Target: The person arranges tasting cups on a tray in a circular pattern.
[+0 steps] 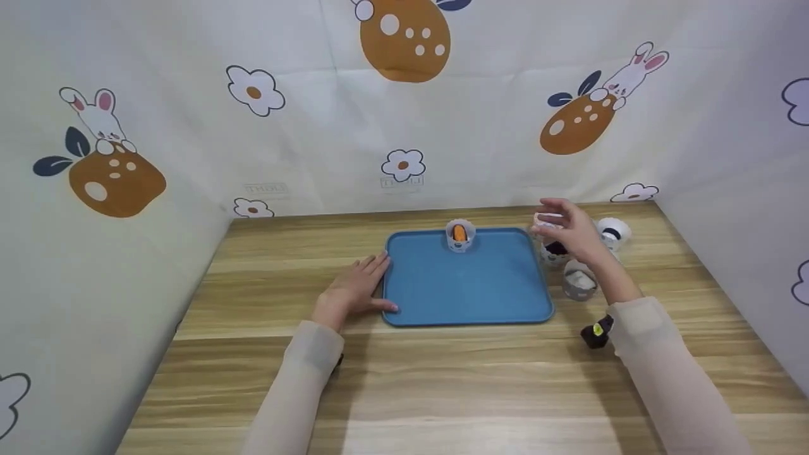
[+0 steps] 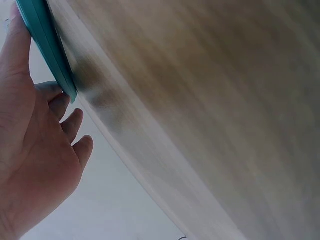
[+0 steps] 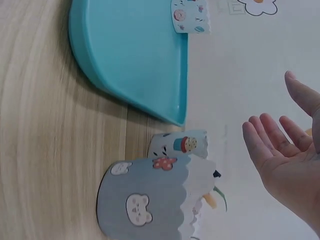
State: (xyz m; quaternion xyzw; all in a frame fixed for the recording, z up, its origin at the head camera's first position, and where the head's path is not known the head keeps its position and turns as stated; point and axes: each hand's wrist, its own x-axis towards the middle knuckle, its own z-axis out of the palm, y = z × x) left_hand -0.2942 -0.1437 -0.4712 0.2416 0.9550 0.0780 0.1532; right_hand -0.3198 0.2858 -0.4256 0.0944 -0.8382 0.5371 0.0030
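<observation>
My left hand [image 1: 355, 287] rests against the left rim of a blue tray [image 1: 468, 284], its fingers along the edge and its thumb near the front corner. In the left wrist view, the hand [image 2: 35, 130] touches the tray's side [image 2: 45, 45]. My right hand [image 1: 572, 235] hovers over a group of paper cups right of the tray, fingers loosely spread and holding nothing. Below it are a cup with dark contents [image 1: 555, 253] and a pinkish cup [image 1: 545, 222], partly hidden by the fingers. A grey cup [image 1: 579, 287] with whitish contents stands nearer me.
A paper cup [image 1: 460, 243] with something orange inside stands at the tray's back edge. Further right is a white cup [image 1: 622, 229] with a black band inside. A dark block [image 1: 596, 335] with a yellow mark is beside my right sleeve. Patterned cloth [image 1: 316, 139] hangs behind the table.
</observation>
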